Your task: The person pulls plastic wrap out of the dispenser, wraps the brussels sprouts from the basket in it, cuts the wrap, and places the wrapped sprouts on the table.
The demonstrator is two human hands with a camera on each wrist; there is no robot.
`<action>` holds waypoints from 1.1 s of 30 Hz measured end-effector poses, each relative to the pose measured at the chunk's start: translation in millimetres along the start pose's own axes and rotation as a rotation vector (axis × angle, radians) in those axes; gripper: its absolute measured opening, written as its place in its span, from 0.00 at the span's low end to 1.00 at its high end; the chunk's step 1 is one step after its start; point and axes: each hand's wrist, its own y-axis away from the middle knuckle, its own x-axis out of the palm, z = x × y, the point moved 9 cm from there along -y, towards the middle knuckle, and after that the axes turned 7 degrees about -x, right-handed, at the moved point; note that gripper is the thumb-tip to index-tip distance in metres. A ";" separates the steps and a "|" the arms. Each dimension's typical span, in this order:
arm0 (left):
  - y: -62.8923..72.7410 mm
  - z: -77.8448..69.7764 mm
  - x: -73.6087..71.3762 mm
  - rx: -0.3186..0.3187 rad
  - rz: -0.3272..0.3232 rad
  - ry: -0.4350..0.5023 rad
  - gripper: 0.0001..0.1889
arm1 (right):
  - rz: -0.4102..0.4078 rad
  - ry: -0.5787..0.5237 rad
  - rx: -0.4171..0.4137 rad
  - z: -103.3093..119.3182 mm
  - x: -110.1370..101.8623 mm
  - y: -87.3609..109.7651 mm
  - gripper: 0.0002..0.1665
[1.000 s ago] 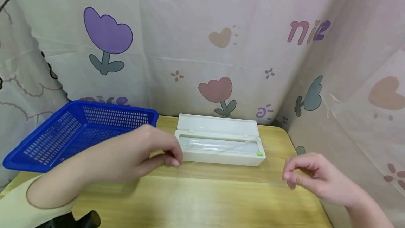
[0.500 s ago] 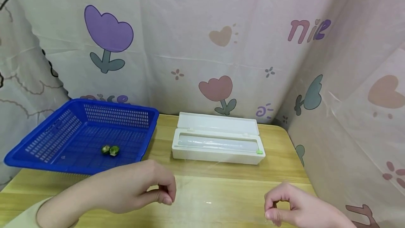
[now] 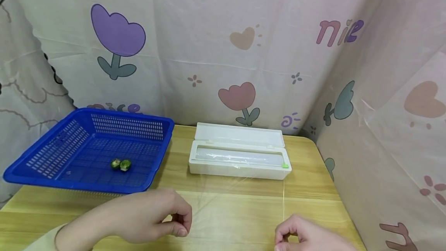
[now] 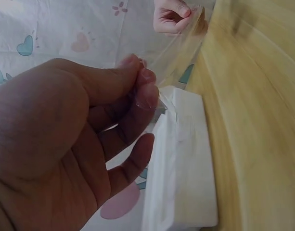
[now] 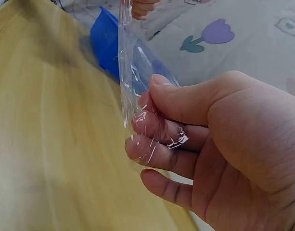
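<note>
A sheet of clear plastic wrap (image 5: 130,72) stretches between both hands, its edge crumpled at the fingertips. In the head view it runs back to a white dispenser box (image 3: 238,171), whose lid stands open with a roll of wrap (image 3: 240,157) inside. My left hand (image 3: 153,216) pinches one corner between thumb and fingers, to the front left of the box. With thumb against fingers, my right hand (image 3: 306,235) pinches the other corner near the table's front. A green slider (image 3: 285,165) sits at the right end of the box's front edge.
At the left stands a blue plastic basket (image 3: 87,183) with two small green and whitish round vegetables (image 3: 120,164) in it. A patterned curtain (image 3: 195,42) hangs behind and beside the wooden table (image 3: 313,189).
Both hands have drawn back toward the front edge, the right one also leftward. More wrap now spans from box to hands. The basket's contents have come into sight.
</note>
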 end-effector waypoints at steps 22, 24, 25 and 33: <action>-4.0 50.6 49.8 -0.080 0.049 -0.067 0.10 | -0.086 -0.022 0.095 -54.4 9.5 -10.5 0.09; -5.8 57.3 60.1 -0.076 0.057 -0.045 0.10 | -0.094 -0.004 0.111 -58.9 8.2 -5.4 0.09; -6.6 60.3 64.7 -0.071 0.060 -0.037 0.10 | -0.097 -0.002 0.118 -61.0 7.8 -3.2 0.09; -17.2 76.9 90.0 -0.059 0.088 -0.050 0.10 | -0.081 -0.012 0.099 -67.2 9.8 7.0 0.10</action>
